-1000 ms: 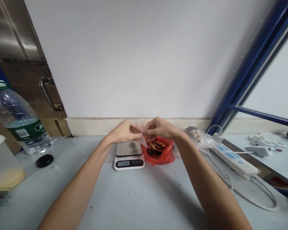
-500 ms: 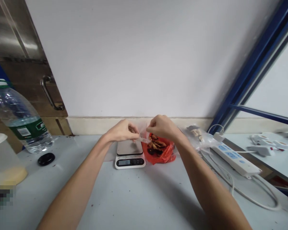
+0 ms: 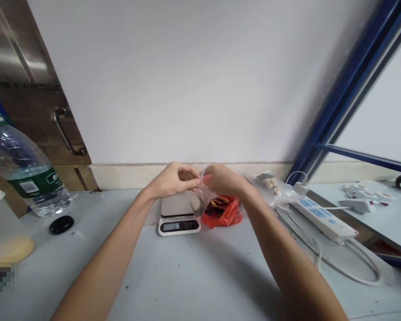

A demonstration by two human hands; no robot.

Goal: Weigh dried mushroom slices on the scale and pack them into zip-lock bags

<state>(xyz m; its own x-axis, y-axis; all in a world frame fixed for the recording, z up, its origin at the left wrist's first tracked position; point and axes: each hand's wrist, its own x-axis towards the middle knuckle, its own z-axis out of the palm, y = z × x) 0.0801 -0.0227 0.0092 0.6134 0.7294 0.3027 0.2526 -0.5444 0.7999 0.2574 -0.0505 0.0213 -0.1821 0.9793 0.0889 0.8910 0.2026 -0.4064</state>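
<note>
My left hand (image 3: 172, 179) and my right hand (image 3: 222, 179) both pinch the top of a small clear plastic bag (image 3: 203, 199), which hangs between them above a white kitchen scale (image 3: 178, 216). The scale's steel plate is bare and its display is lit. Just right of the scale lies an open red plastic bag (image 3: 224, 212) holding dark dried pieces, partly hidden behind my right wrist.
A large water bottle (image 3: 25, 171) and its black cap (image 3: 62, 224) sit at the left, with a white lidded container (image 3: 3, 229) nearer me. To the right lie a clear bag of pale pieces (image 3: 274, 187) and a white power strip (image 3: 322, 217) with its cable.
My hands lifted the clear bag's mouth slightly and the bag now hangs down between them. The scale reading changed.
</note>
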